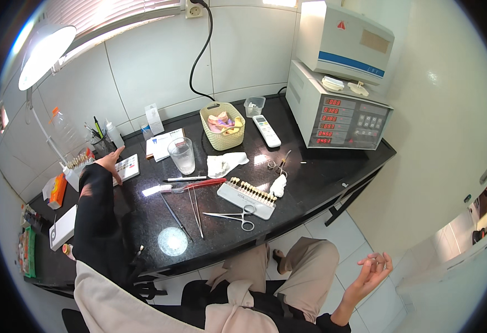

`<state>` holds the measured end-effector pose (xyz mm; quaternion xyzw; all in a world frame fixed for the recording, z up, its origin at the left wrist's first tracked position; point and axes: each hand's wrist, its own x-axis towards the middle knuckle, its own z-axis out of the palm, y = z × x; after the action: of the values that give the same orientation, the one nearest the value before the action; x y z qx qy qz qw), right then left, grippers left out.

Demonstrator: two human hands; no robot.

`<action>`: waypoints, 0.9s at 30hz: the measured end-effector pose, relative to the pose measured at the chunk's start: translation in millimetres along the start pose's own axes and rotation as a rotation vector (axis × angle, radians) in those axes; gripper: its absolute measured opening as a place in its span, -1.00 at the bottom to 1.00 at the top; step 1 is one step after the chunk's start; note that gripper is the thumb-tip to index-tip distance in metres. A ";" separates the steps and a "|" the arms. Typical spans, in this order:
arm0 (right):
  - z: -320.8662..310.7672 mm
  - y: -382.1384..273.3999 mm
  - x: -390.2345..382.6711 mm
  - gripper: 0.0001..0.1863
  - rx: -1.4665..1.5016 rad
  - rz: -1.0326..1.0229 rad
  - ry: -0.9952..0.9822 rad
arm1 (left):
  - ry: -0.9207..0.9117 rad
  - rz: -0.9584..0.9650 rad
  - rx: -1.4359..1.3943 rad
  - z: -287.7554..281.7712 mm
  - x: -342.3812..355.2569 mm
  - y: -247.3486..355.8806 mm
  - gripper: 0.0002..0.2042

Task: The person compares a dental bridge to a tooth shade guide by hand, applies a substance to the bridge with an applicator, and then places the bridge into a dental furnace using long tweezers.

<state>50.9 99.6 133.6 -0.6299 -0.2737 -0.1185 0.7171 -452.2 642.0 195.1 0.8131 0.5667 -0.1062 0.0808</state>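
The left hand (111, 161) is lying at the left edge of a flat white rectangular case (127, 168) with rows of small coloured spots, its fingers spreading; whether it is gripping the case, I cannot tell. The case is lying on the left part of a glossy black speckled table (315, 176). The right hand (368, 274) is hovering beside the lap, palm half open, fingers loosely curling, holding nothing. Just behind the left hand, a dark mesh pen cup (103, 145) and a white plastic squeeze bottle (113, 134) are crowding the space, while a clear smooth glass tumbler (182, 158) is standing to the case's right. Farther right, a pale yellow woven-look plastic basket (222, 141) is holding pink, purple and yellow pieces. Slender metal tweezers (196, 213) and shiny ring-handled forceps (229, 215) are lying near the front, beside a grey bar-shaped shade guide (242, 200) carrying printed lettering and a row of tooth-coloured tabs. Crumpled soft white tissue (225, 164) is lying behind it. A boxy grey metal machine (310, 105) is showing red lit digits on its dark panel.
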 end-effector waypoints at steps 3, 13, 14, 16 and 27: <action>-13.3 -0.5 4.2 -0.61 -0.033 -0.016 0.014 | 0.113 -0.078 0.128 -6.0 -21.0 28.8 0.27; -30.1 -6.1 16.6 -0.61 -0.022 -0.044 0.030 | 0.197 -0.068 0.146 -63.3 -172.1 144.7 -0.09; -28.7 -4.4 15.2 -0.61 -0.005 -0.029 0.027 | 0.207 -0.061 0.137 -68.1 -192.2 156.1 -0.11; -27.4 -0.8 10.7 -0.61 -0.008 -0.022 0.024 | 0.304 0.162 0.167 -58.6 -209.0 188.4 -0.19; 11.1 183.6 -111.2 -0.70 -0.487 0.181 -0.694 | -0.455 1.116 -0.361 96.0 -244.4 367.1 -0.48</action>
<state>51.3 123.6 -80.0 -0.8046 -0.4062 0.1026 0.4208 -197.3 270.2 171.2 0.9169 0.0345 -0.1212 0.3788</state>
